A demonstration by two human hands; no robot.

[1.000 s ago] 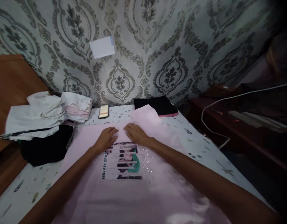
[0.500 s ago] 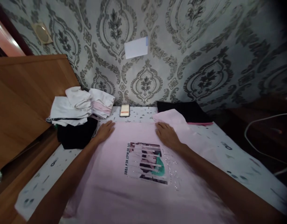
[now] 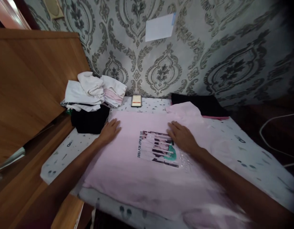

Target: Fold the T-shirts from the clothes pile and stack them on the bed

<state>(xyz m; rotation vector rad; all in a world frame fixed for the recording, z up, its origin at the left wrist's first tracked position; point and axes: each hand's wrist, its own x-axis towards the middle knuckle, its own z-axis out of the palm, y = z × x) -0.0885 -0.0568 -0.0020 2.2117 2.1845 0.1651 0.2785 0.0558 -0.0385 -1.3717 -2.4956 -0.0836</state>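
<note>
A pink T-shirt (image 3: 123,159) lies spread on a white cloth with small printed figures (image 3: 63,156). Its chest carries a printed picture with lettering and a green patch. My left hand (image 3: 110,129) rests flat on the shirt's left part, fingers stretched out and pointing away from me. On the other side, my right hand (image 3: 182,135) lies flat over the shirt beside the top of the print, its fingers extended. Neither hand grips the fabric. The near edge of the shirt lies close to the front edge of the surface.
Folded white and pink clothes (image 3: 83,92) are piled at the back left, with black clothing (image 3: 89,119) beneath. A phone-like device with a lit screen (image 3: 136,101) lies by the wall. Folded black clothing (image 3: 197,103) sits at the back right. A wooden panel (image 3: 37,82) stands at left.
Both hands have slid nearer to me over the shirt, away from its far edge. The camera view has tilted down, and the shirt's near edge now shows.
</note>
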